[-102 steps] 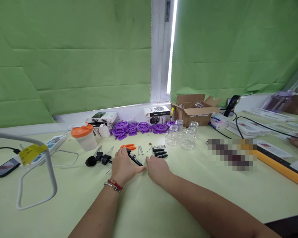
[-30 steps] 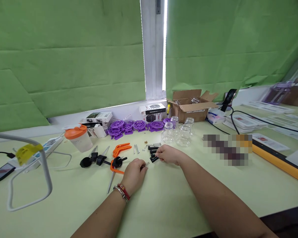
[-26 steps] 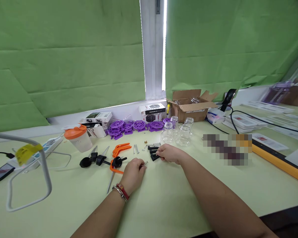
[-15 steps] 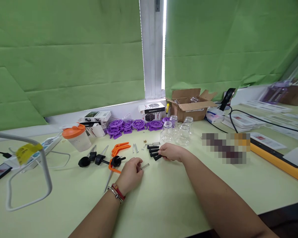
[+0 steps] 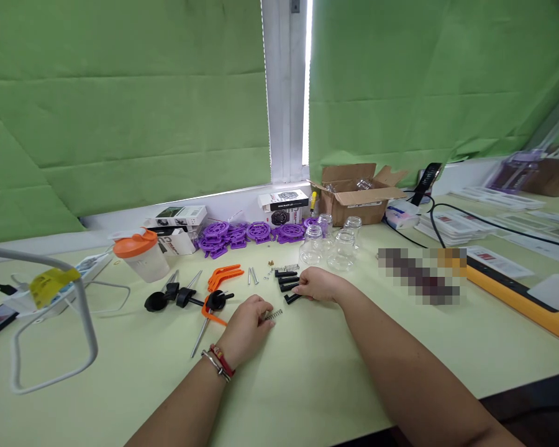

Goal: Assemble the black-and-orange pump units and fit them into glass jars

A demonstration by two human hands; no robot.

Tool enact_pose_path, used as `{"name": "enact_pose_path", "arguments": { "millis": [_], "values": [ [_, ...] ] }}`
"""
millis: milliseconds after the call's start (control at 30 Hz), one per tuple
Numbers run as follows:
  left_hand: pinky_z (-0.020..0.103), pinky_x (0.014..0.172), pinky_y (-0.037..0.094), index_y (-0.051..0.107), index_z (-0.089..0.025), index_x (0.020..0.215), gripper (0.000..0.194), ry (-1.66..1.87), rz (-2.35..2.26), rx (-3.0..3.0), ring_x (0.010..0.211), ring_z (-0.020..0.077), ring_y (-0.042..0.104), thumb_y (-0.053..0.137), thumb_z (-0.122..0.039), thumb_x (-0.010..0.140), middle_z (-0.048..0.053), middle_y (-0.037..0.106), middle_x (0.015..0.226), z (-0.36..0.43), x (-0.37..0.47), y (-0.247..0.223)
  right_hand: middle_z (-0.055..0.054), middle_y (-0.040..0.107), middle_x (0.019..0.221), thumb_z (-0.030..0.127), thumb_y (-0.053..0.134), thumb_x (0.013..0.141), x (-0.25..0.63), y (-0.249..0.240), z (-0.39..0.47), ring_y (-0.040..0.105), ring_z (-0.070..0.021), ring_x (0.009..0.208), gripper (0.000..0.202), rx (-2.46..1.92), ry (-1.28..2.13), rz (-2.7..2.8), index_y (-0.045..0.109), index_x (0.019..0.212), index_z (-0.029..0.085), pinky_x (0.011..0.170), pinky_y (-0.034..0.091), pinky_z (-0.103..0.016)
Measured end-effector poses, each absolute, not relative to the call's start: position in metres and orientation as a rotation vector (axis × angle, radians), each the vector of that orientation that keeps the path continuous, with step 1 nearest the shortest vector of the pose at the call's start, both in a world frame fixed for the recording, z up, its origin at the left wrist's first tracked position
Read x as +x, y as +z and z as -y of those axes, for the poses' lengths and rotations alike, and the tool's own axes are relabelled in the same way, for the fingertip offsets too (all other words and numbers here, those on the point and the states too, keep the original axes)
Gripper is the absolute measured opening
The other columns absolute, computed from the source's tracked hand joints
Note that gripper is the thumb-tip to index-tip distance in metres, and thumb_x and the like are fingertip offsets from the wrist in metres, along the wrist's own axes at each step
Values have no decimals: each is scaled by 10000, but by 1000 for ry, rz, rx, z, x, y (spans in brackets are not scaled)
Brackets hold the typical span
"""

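Note:
My left hand [image 5: 246,326], with a red band and a metal bracelet at its wrist, has thumb and fingers closed on one end of a small metal spring [image 5: 274,315]. Over the middle of the table, my right hand [image 5: 320,285] pinches the near end of a black plastic rod [image 5: 292,298], one of several lying in a row. The other black rods [image 5: 286,280] lie just beyond its fingertips. Behind them rests a longer row of springs [image 5: 286,268]. Orange curved handles [image 5: 226,274] and two metal screws [image 5: 253,275] lie to the left.
Purple plastic rings [image 5: 259,231] line the back, with glass jars [image 5: 341,251] beside them. A cardboard box [image 5: 356,205] stands behind the jars. Black knob parts with rods [image 5: 157,302], an orange-lidded cup [image 5: 142,254] and a grey bent frame [image 5: 90,335] occupy the left.
My left fingers have come down onto the spring's end. The nearest black rod has shifted slightly toward me and left, apart from the others, under my right fingertips.

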State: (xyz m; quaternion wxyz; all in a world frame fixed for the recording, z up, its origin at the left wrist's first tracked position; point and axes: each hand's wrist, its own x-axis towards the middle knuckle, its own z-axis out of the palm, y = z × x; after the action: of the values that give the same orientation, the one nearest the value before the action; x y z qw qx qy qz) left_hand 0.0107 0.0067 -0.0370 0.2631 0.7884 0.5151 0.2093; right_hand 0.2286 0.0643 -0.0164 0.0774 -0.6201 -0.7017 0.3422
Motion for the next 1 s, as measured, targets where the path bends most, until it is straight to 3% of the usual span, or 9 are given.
{"name": "enact_pose_path", "arguments": {
  "millis": [133,333,567,667,833,1000],
  "values": [
    [268,650,418,653,-198,778,163,568,-1405,2227,713,154,539,492,-216,765,42,586,836,-7,15,-36,-24,588,624,458,600,726,223,-17,-66,484,-132,531,283,-1917,876,2151,590,680,179,485,328,-245],
    [273,656,416,642,-200,765,156,562,-1444,2263,706,162,545,486,-211,773,41,592,793,-9,14,-38,-39,605,706,507,629,687,226,-17,-67,523,-153,597,322,-1987,743,2155,611,724,187,504,321,-241],
    [276,671,411,614,-202,766,144,567,-1484,2250,733,169,545,474,-231,789,41,592,811,-10,15,-39,-18,608,763,322,706,605,224,-14,-64,518,-138,646,191,-1873,571,2220,605,710,198,503,298,-218],
    [282,676,411,596,-199,772,144,598,-1511,2238,739,171,539,458,-232,800,42,584,811,-10,15,-39,-14,606,729,322,676,640,218,-10,-58,513,-125,628,161,-1745,704,2191,621,709,187,504,318,-211],
    [283,678,418,586,-195,775,145,681,-1451,2225,741,168,533,445,-214,802,41,575,810,-10,15,-37,6,611,701,353,608,714,198,-15,-45,511,-101,594,234,-1395,1106,2166,657,878,194,524,373,-196],
    [269,696,433,582,-187,822,119,771,-1418,2112,753,158,537,474,-182,773,42,571,843,-13,17,-36,7,610,658,250,551,730,190,-29,-47,497,-93,567,152,-1370,1206,2125,651,816,173,510,378,-192]
  ]
}}
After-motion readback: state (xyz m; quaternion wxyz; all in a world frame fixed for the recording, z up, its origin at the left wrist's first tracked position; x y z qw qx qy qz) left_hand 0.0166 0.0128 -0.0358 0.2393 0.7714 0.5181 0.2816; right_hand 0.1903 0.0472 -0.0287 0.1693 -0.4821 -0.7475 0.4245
